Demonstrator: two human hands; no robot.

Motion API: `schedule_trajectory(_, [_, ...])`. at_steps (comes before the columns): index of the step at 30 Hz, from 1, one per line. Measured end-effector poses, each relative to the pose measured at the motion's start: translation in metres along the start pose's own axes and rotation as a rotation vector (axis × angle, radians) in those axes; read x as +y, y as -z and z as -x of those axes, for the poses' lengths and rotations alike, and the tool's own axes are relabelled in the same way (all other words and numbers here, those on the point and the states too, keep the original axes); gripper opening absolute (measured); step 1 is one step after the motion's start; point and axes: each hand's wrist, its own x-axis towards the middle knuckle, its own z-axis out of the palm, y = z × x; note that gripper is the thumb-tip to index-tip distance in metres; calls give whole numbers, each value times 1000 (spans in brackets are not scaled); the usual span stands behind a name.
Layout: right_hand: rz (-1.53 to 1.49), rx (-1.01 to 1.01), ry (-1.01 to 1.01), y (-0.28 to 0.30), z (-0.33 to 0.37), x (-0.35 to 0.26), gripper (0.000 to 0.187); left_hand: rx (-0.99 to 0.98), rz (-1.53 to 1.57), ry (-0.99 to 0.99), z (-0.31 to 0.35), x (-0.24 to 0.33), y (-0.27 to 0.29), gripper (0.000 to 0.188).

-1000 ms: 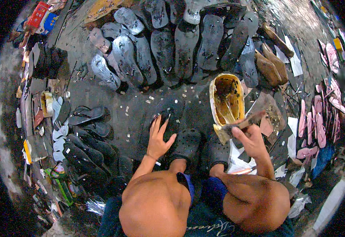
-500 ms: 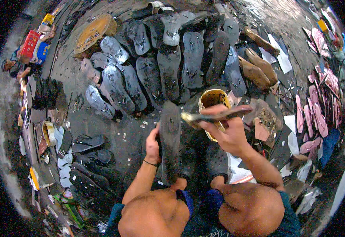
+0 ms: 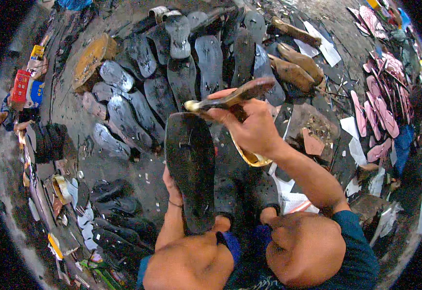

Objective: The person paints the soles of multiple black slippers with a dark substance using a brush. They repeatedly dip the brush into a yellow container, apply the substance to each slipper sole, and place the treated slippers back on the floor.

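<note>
My left hand (image 3: 171, 187) grips a long black shoe sole (image 3: 190, 169) by its left edge. The sole's broad face is turned up, its heel end close to my left knee. In my right hand (image 3: 257, 126) is a brush (image 3: 230, 99) with a dark brown handle, its pale, yellowish tip just above the far end of the sole. I cannot tell whether the tip touches it. Behind my right hand stands a pot with a yellow-smeared rim (image 3: 255, 159), mostly hidden by the hand.
Several dark, shiny soles (image 3: 208, 60) lie spread ahead, beside a round wooden block (image 3: 92, 63) and brown foot-shaped pieces (image 3: 293, 70). Pink flip-flops (image 3: 382, 113) are at the right, dark sandals (image 3: 114, 193) at the left. Another person (image 3: 3, 115) shows at the far left edge.
The sole has turned so its broad face shows. My right hand has carried the brush left, from over the pot to the sole's far end. The whole view has shifted a little.
</note>
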Motion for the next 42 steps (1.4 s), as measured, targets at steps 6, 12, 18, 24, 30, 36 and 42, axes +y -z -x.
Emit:
schedule_trajectory(6, [-81,-307,212,-25,68,-23,24,-259,212,-123,-3,-12,48,66])
schedule_trajectory(12, [-116,13,-174,-1,-19,16,21,119,26,-41,6,-8,2,56])
schedule_trajectory(18, [-159,-32,-266,10,-11,19,23,297,-54,-142,13,-6,25,53])
schedule_trajectory(24, [-178,-410,106,-28,101,11,25,453,-127,-415,-3,17,81,52])
schedule_trajectory(30, [222,84,-150,16,63,54,21,687,-386,-107,103,-6,98,51])
schedule_trajectory(36, [694,43,-254,31,75,96,22,637,-420,105,128,-22,81,50])
schedule_trajectory(42, [813,-672,-585,107,149,34,36,611,-428,95,122,-7,87,50])
